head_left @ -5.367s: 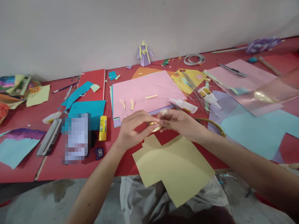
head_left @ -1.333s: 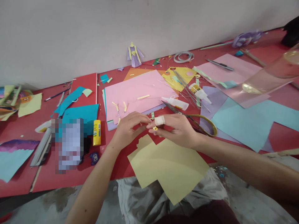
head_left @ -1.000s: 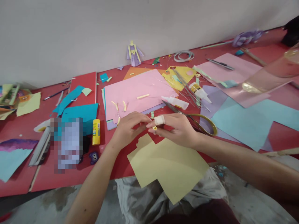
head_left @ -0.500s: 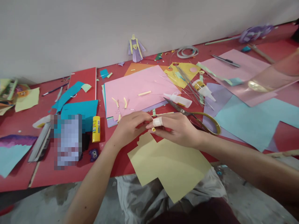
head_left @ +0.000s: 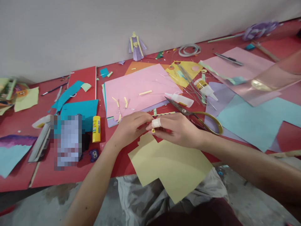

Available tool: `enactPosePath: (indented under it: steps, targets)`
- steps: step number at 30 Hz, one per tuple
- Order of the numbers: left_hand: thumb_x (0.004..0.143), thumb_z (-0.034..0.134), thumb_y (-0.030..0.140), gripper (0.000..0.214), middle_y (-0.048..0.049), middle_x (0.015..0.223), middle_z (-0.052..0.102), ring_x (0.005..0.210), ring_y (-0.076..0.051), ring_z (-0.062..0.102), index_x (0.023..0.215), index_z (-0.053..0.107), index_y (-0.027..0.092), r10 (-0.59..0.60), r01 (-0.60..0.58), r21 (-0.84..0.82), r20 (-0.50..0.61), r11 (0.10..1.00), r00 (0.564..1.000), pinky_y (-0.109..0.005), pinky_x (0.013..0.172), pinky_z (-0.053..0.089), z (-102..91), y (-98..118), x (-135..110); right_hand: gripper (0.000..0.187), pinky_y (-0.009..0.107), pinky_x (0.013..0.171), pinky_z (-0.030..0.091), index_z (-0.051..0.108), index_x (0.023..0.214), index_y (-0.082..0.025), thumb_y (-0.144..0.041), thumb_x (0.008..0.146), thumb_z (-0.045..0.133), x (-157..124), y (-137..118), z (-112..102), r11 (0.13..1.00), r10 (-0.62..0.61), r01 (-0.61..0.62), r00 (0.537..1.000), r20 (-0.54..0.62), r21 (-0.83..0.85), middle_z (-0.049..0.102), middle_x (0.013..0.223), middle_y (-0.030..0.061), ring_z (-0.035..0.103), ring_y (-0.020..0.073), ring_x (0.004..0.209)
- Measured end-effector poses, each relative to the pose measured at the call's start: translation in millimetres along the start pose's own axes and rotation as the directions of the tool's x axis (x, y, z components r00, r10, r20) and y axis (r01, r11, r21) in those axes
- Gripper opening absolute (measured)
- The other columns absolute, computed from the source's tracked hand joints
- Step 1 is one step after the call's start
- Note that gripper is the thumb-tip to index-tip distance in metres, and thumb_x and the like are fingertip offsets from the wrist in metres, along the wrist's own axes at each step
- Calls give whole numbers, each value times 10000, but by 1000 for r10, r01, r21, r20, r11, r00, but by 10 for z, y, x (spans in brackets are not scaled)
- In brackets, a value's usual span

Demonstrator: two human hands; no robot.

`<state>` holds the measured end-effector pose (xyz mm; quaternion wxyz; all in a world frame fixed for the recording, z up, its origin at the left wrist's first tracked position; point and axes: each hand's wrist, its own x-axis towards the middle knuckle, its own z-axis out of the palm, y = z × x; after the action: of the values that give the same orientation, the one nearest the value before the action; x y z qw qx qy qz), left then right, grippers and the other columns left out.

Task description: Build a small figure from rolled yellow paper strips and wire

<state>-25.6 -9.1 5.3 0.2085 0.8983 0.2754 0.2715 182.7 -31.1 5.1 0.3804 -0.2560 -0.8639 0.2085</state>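
Note:
A small pale-yellow paper roll (head_left: 153,130), its hollow end toward me, is pinched between the thumb and fingers of my right hand (head_left: 177,129). One finger of that hand wears a white bandage (head_left: 156,122). My left hand (head_left: 133,127) is closed, its fingertips meeting the right hand's; what they grip is hidden. Below both hands a cut sheet of yellow paper (head_left: 174,166) hangs over the table edge onto my lap. Scissors (head_left: 185,112) lie just beyond my right hand. Bent yellow paper pieces (head_left: 125,102) and a straight one (head_left: 145,92) rest on pink paper (head_left: 138,78).
On the red table (head_left: 117,166) are a glue stick (head_left: 96,129), glue bottles (head_left: 180,99), blue paper (head_left: 249,122) and a craft knife (head_left: 228,59). A paper doll (head_left: 136,47) leans against the wall. A blurred-out object (head_left: 69,139) lies left. Thin wires (head_left: 195,86) spread at centre right.
The yellow roll's open end has turned slightly between my right fingers. Both hands stay nearly in place; the camera view has shifted a little.

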Motion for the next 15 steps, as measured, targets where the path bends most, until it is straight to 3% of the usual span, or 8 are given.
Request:
enactPosePath:
  steps: [15]
  targets:
    - [939,542,206,69,-30,959,695,937,-154,637,902,596,182,-13,12,20,37,1000,999,-255,821,493,-1,7,-3,69,220,657,484,640,960,-183,-173,914,589,-5,8,16,1000,10,-10,1000,0,0,708,795,7,674,136,748]
